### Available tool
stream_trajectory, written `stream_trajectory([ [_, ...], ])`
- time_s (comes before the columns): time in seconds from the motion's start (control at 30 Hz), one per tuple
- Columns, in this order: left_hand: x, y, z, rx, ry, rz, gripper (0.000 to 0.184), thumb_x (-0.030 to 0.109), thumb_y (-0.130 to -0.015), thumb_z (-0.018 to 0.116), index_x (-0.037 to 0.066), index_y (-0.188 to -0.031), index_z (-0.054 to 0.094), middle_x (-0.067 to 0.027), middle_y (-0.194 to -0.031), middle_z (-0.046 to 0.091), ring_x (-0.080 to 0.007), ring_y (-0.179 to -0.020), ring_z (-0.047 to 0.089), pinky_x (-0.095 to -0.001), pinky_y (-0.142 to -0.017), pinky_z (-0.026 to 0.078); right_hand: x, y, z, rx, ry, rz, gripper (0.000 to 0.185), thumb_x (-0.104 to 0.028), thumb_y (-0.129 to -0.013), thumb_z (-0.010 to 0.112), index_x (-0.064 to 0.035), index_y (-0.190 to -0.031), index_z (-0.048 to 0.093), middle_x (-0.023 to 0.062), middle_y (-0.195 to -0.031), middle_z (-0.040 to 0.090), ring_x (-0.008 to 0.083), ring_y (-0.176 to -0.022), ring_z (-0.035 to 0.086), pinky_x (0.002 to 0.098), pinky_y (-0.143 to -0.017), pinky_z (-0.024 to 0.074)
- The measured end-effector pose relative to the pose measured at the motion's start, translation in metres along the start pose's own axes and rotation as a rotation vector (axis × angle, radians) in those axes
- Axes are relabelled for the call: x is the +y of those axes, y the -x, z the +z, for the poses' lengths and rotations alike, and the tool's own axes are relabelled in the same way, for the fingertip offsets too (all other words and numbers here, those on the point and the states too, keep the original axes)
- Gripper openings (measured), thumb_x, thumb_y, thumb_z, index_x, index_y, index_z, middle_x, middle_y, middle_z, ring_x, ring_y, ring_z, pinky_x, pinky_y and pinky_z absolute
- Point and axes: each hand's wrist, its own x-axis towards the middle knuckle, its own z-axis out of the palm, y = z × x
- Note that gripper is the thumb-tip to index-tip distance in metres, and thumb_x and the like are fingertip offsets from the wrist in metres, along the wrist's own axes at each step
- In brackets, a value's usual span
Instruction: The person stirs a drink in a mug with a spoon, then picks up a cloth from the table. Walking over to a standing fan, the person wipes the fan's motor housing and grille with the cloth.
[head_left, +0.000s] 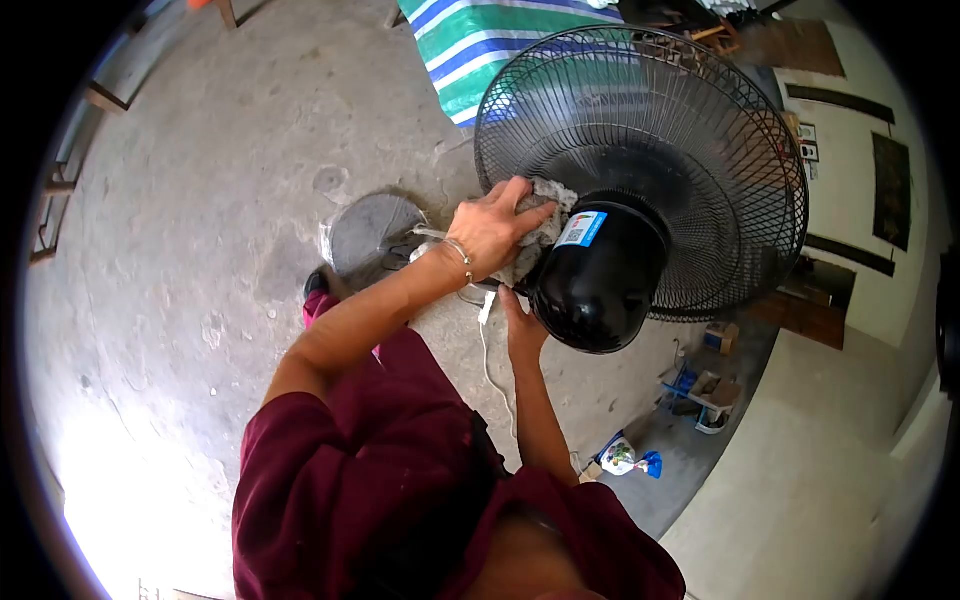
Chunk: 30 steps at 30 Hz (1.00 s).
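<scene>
A black pedestal fan stands in front of me, seen from behind, with its round wire cage (740, 170) tilted and its glossy motor housing (600, 290) towards me. My left hand (495, 230), a bracelet at its wrist, presses a crumpled grey-white cloth (545, 225) against the fan beside the housing. Under the housing, my right hand (523, 325) grips the fan's neck; the thumb shows, while the other fingers are hidden behind the housing. A blue and white label (581, 229) sticks to the housing.
The fan's round base (375, 235) rests on the concrete floor near my foot. A white cord (487, 355) hangs beside my right forearm. A striped sheet (480, 50) lies ahead. Boxes and a blue crate (685, 385) stand along the right wall, near a patterned bag (618, 455).
</scene>
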Motion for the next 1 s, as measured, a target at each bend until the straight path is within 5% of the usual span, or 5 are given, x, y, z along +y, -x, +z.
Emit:
stream_trajectory([
  [0.27, -0.003, -0.008, -0.007, -0.248, -0.176, 0.139, 0.052, 0.009, -0.069, 0.061, 0.019, -0.119, 0.055, -0.0083, -0.109, 0.043, -0.0225, -0.104, 0.052, -0.0309, -0.066, 0.053, 0.022, -0.004, -0.012, 0.017, 0.251, -0.075, 0.036, -0.004, -0.071, 0.075, 0.0039, -0.104, 0.060, 0.0061, -0.104, 0.060, 0.0138, -0.093, 0.054, 0.0286, -0.086, 0.0425],
  [0.67, 0.011, -0.018, -0.017, -0.520, -0.406, 0.108, 0.041, 0.015, -0.075, 0.058, 0.014, -0.116, 0.056, -0.0079, -0.112, 0.042, -0.0215, -0.099, 0.050, -0.0303, -0.068, 0.053, 0.020, -0.007, -0.014, -0.076, 0.315, -0.167, 0.033, -0.002, -0.073, 0.072, 0.0020, -0.104, 0.061, 0.0058, -0.103, 0.060, 0.0140, -0.091, 0.055, 0.0292, -0.086, 0.0439],
  [0.83, 0.009, -0.003, -0.026, -0.430, -0.427, -0.018, 0.044, 0.013, -0.072, 0.060, 0.013, -0.116, 0.055, -0.0093, -0.114, 0.042, -0.0223, -0.101, 0.051, -0.0306, -0.067, 0.053, 0.020, -0.010, -0.013, -0.076, 0.280, -0.201, 0.034, -0.001, -0.074, 0.070, 0.0015, -0.107, 0.060, 0.0060, -0.106, 0.060, 0.0147, -0.093, 0.056, 0.0300, -0.088, 0.0429],
  [1.0, 0.012, 0.007, -0.024, -0.218, -0.261, 0.103, 0.050, 0.011, -0.070, 0.060, 0.013, -0.120, 0.053, -0.0099, -0.113, 0.043, -0.0234, -0.097, 0.053, -0.0335, -0.065, 0.054, -0.010, -0.007, -0.010, -0.112, 0.158, -0.208, 0.037, 0.000, -0.074, 0.070, 0.0019, -0.109, 0.058, 0.0064, -0.108, 0.059, 0.0149, -0.095, 0.055, 0.0299, -0.089, 0.0424],
])
